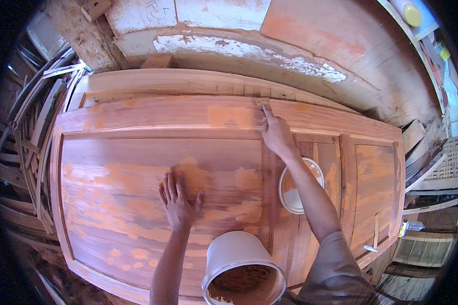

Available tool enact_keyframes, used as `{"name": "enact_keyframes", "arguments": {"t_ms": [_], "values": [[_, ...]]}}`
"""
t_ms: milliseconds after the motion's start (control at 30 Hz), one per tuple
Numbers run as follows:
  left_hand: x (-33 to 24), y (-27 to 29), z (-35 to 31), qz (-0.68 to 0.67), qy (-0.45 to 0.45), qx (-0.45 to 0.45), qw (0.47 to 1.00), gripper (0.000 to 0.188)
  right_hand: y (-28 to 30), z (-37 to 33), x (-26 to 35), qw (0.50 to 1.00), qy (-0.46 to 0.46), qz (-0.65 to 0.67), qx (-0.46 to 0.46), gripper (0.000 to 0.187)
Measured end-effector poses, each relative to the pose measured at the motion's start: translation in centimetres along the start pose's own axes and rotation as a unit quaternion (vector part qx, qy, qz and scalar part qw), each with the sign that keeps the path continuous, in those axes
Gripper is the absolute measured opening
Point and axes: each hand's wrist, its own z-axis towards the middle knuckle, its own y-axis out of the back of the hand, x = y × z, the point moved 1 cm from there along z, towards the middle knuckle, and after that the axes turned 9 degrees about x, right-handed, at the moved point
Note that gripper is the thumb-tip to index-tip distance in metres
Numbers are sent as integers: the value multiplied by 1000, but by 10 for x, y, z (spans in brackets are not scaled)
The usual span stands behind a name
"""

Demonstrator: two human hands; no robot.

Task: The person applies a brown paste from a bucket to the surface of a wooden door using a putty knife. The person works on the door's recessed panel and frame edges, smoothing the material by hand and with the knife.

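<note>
A large wooden door (137,152) lies flat before me, its panels blotched with orange-pink filler. My left hand (178,200) rests flat on the big middle panel, fingers spread, holding nothing. My right hand (275,131) reaches to the door's far rail and presses a small pad or scraper (263,103) against the wood; the thing is mostly hidden under my fingertips. A white bucket (241,267) with brown-orange filler inside stands at the near edge between my arms. A white round lid (296,190) with pale paste lies on the door under my right forearm.
A small flat blade (374,238) lies on the right panel. Stacked timber strips (35,132) fill the left side. A peeling plaster wall (269,51) rises behind the door. A clear plastic bottle (412,226) lies at the right, near shelves and wood offcuts.
</note>
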Motion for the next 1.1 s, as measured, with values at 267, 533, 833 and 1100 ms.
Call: {"name": "enact_keyframes", "arguments": {"t_ms": [267,533,833,1100], "values": [[-2,1,-1,5,-5,3,1000,78,-28,17,-5,1000,-16,5,-24,48],[0,-1,0,-3,4,-2,1000,79,17,12,-21,985,12,-96,145,45],[0,-2,-2,13,1,12,1000,81,67,54,3,952,126,-191,202,37],[-6,-7,0,-4,0,1,1000,79,108,69,-84,906,132,-254,311,37]]}}
